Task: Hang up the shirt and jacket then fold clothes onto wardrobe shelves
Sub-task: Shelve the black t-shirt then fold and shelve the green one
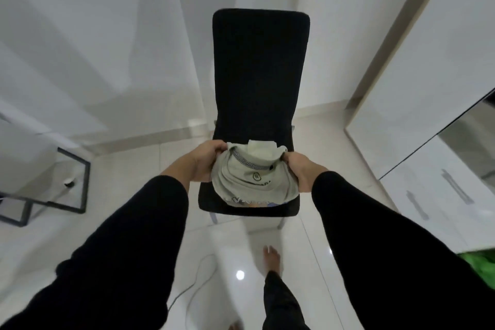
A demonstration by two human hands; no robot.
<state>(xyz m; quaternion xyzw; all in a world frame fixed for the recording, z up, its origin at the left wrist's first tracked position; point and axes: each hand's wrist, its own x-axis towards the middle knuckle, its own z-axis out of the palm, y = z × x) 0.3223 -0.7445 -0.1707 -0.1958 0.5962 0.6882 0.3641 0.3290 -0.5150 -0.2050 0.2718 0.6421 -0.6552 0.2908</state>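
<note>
A pale grey-green garment (253, 182) with a checked neck band and a dark printed logo hangs bunched between my hands over the seat of a black chair (259, 69). My left hand (206, 159) grips its left edge near the collar. My right hand (302, 171) grips its right edge. A pale label or inner fold sticks up at the top of the garment. A bit of blue print shows at its lower hem, just above the seat's front edge.
A white wardrobe (428, 88) with long handles and a mirrored door stands on the right. Something green (482, 262) lies at its foot. A black metal frame (72, 185) stands on the left. A cable (198, 284) runs across the glossy white floor by my bare foot (272, 260).
</note>
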